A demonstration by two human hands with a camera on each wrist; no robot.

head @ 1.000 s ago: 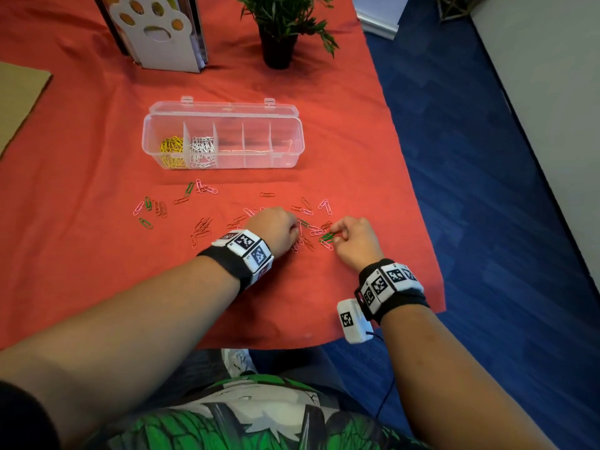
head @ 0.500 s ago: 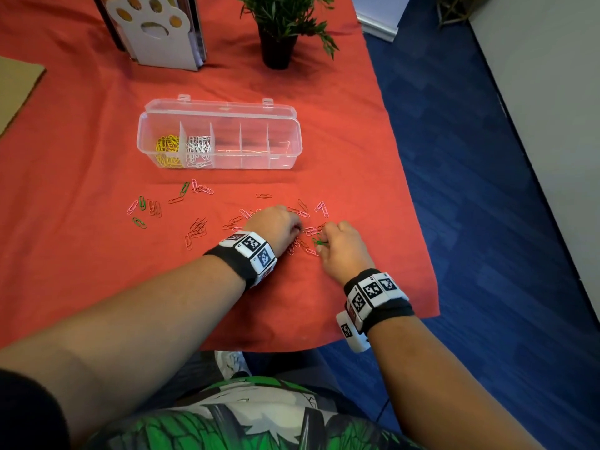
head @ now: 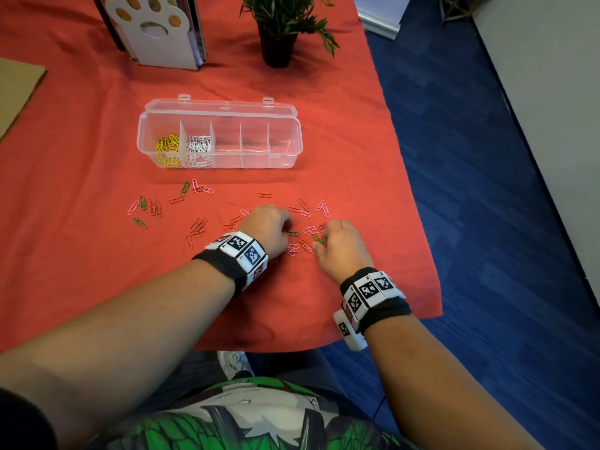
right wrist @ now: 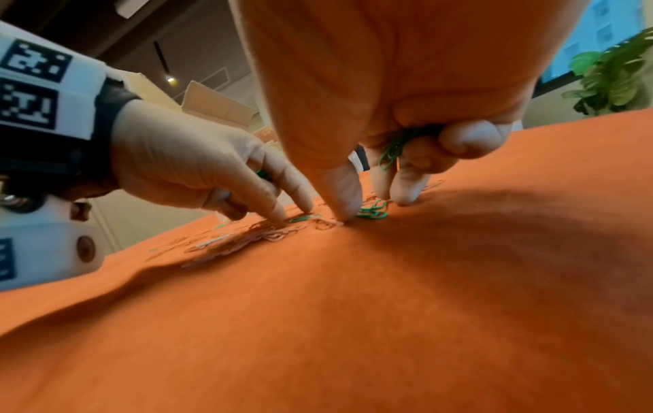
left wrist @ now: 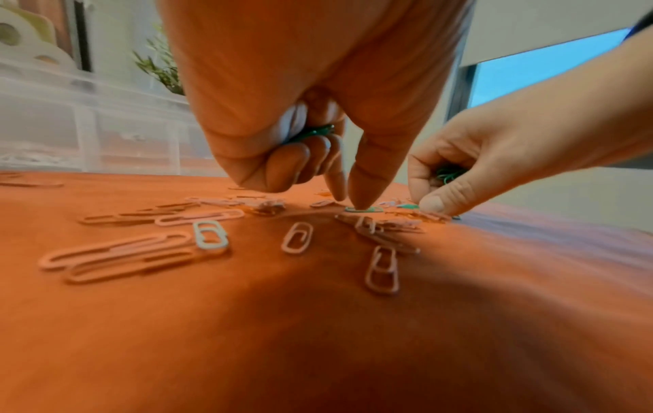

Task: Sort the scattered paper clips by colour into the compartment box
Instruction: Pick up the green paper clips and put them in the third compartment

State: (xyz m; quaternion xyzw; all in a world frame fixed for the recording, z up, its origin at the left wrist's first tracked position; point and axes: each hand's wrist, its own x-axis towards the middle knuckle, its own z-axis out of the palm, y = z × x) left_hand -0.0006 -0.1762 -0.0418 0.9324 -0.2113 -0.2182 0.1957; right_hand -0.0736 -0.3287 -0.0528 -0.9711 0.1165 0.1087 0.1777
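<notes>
Pink, red and green paper clips (head: pixel 198 228) lie scattered on the red cloth in front of the clear compartment box (head: pixel 282 157). Its two left compartments hold yellow clips (head: pixel 167 146) and white clips (head: pixel 199 146). My left hand (head: pixel 269 228) keeps green clips (left wrist: pixel 310 134) in its curled fingers, and its fingertip presses a green clip (left wrist: pixel 364 209) on the cloth. My right hand (head: pixel 337 243) holds a bunch of green clips (right wrist: pixel 395 148) in its curled fingers, while thumb and fingertips touch more green clips (right wrist: pixel 371 212) on the cloth.
A potted plant (head: pixel 279 34) and a white paw-shaped stand (head: pixel 156 30) are at the back of the table. A cardboard sheet (head: pixel 16 89) lies at the left. The cloth's right edge (head: pixel 418 206) drops to blue carpet close to my right hand.
My right hand has moved left towards the left hand and lowered its fingers onto the clips between them. The left hand has barely shifted.
</notes>
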